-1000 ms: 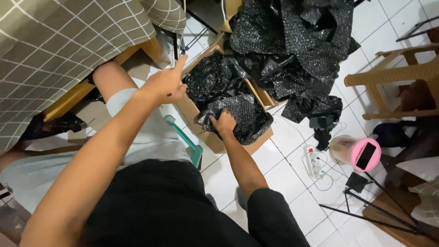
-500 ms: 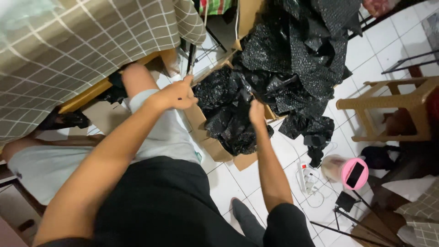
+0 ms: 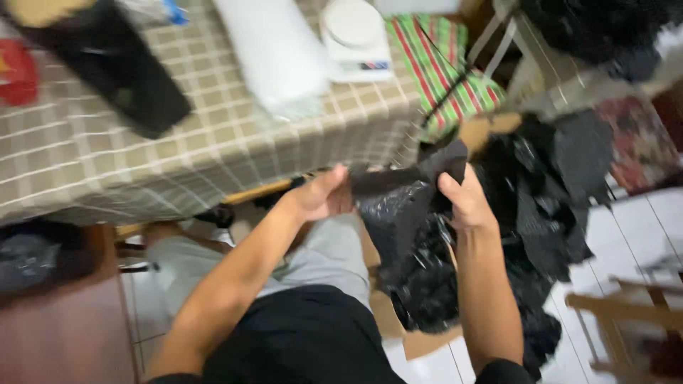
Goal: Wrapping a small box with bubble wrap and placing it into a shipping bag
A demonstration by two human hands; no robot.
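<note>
Both my hands hold one black plastic bag (image 3: 402,206) stretched between them, raised in front of the table edge. My left hand (image 3: 321,193) grips its left end and my right hand (image 3: 464,199) grips its upper right corner. The bag hangs down over a cardboard box (image 3: 420,340) that holds more crumpled black plastic bags (image 3: 427,291). A larger heap of black bags (image 3: 548,192) lies to the right of my right hand.
A table with a checked cloth (image 3: 213,142) carries a white pillow-like pack (image 3: 274,53), a white scale (image 3: 353,37), a black flat object (image 3: 114,67) and a striped bag (image 3: 445,67). A wooden stool (image 3: 626,320) stands on the white tiled floor at right.
My view has swung up toward the table. Both hands have lifted a black bag out of the box and now hold it stretched between them; before, they were reaching down into the box.
</note>
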